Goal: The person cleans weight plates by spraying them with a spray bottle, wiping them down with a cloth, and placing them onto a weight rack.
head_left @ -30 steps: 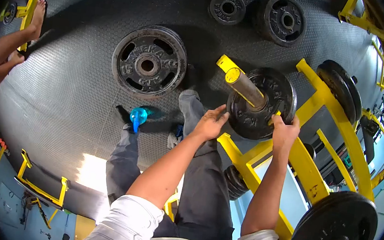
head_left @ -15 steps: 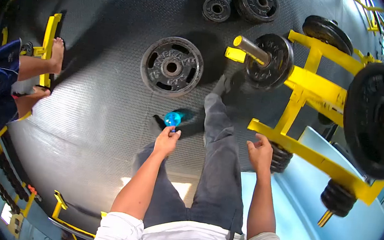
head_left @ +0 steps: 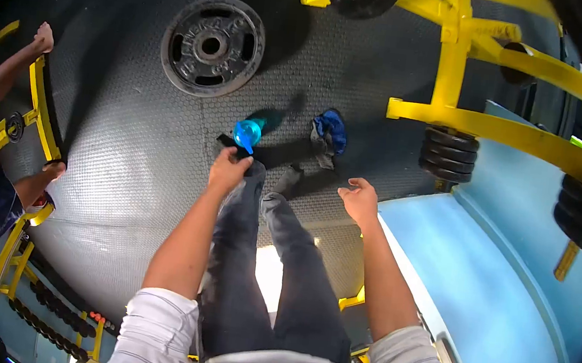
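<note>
My left hand (head_left: 228, 171) hangs over my left leg with thumb and fingers apart, loosely curled, and I see nothing in it. Just beyond its fingertips a turquoise-blue bottle (head_left: 246, 133) appears to stand on the floor beside my left foot. My right hand (head_left: 358, 199) is empty in the air to the right, its fingers half bent and spread. Ahead of it lies a blue and grey item (head_left: 329, 134), perhaps cloth or footwear, too unclear to name. A large weight plate (head_left: 210, 77) lies flat on the floor farther ahead.
A yellow rack (head_left: 451, 71) with small stacked plates (head_left: 448, 154) stands to the right, beside a light-blue wall panel (head_left: 462, 242). Another person's bare leg (head_left: 15, 71) shows at the left by a yellow frame (head_left: 42, 109). A dumbbell rack (head_left: 52, 323) is at lower left.
My view has turned and moved. My right foot has come back from beside the plate, and the blue and grey item now shows. Both hands stay empty.
</note>
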The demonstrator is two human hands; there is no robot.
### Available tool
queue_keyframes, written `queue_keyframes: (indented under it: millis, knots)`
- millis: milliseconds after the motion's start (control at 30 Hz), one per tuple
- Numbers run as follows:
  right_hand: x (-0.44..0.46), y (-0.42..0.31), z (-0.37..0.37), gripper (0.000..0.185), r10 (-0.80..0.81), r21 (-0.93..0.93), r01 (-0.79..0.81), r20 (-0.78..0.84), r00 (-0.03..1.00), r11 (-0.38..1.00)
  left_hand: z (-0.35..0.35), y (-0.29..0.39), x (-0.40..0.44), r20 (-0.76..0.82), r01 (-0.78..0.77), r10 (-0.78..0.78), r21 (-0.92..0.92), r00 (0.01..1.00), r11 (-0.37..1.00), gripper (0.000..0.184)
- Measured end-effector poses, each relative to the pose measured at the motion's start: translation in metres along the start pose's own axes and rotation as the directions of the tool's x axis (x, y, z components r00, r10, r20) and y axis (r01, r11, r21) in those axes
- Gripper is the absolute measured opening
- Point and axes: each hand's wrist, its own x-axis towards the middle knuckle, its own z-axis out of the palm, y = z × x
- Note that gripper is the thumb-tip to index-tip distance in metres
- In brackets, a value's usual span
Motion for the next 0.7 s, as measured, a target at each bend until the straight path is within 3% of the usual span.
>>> queue_keyframes:
  millis: [67,100,167,200,267,333,400,433,467,500,567,633,667,700]
  knots:
    - [0.053,0.039,0.036,0.046,-0.125,-0.081,0.120,-0.048,0.991,0.989,0.013,-0.018,0.038,-0.169,-0.067,0.089,0.132,0.982,0.989,0.083]
    - [0.081,0.052,0.052,0.050,-0.062,-0.030,0.062,0.004,0.998,0.998,0.024,-0.028,0.051,-0.169,-0.050,0.077,0.159,0.983,0.986,0.083]
    - [0.133,0.068,0.085,0.057,-0.160,-0.061,0.158,-0.030,0.987,0.986,0.036,-0.025,0.070,-0.270,0.106,-0.050,0.199,0.962,0.974,0.101]
    - [0.161,0.074,0.102,0.065,-0.183,-0.101,0.179,-0.031,0.983,0.979,0.044,-0.030,0.078,-0.274,0.126,-0.058,0.237,0.960,0.963,0.101]
    - [0.209,0.074,0.132,0.079,-0.196,-0.152,0.182,-0.084,0.977,0.972,0.063,-0.037,0.096,-0.236,0.143,-0.109,0.132,0.966,0.981,0.109]
    - [0.229,0.071,0.158,0.086,-0.178,-0.142,0.162,-0.109,0.978,0.977,0.079,-0.049,0.110,-0.305,0.098,-0.044,0.166,0.951,0.981,0.102]
    - [0.243,0.067,0.176,0.091,-0.122,-0.212,0.085,-0.167,0.978,0.974,0.085,-0.049,0.117,-0.298,-0.031,0.023,-0.021,0.954,0.999,0.086]
    - [0.246,0.075,0.185,0.077,-0.168,-0.254,0.116,-0.193,0.967,0.960,0.093,-0.084,0.147,-0.459,-0.081,0.109,0.080,0.882,0.993,0.062]
    - [0.263,0.095,0.200,0.066,-0.217,-0.204,0.180,-0.178,0.960,0.962,0.095,-0.076,0.139,-0.388,-0.107,0.040,-0.153,0.921,0.982,0.052]
    - [0.278,0.112,0.218,0.056,-0.268,-0.159,0.241,-0.171,0.948,0.957,0.092,-0.074,0.130,-0.357,-0.049,0.009,-0.101,0.934,0.994,0.048]
    - [0.242,0.123,0.224,0.038,-0.328,0.154,0.343,-0.117,0.938,0.927,0.086,-0.074,0.110,-0.334,-0.013,0.038,0.077,0.942,0.997,0.044]
    - [0.168,0.118,0.216,0.042,-0.151,0.254,0.214,-0.245,0.958,0.943,0.077,-0.056,0.067,-0.310,-0.019,0.110,0.283,0.944,0.959,0.038]
    - [0.129,0.116,0.196,0.044,-0.147,0.333,0.200,-0.177,0.973,0.922,0.077,-0.031,0.024,-0.333,-0.098,0.174,0.232,0.927,0.968,0.038]
    - [0.110,0.134,0.191,0.042,-0.231,0.485,0.183,0.039,0.972,0.855,0.075,-0.026,-0.003,-0.287,-0.090,0.188,0.324,0.939,0.942,0.040]
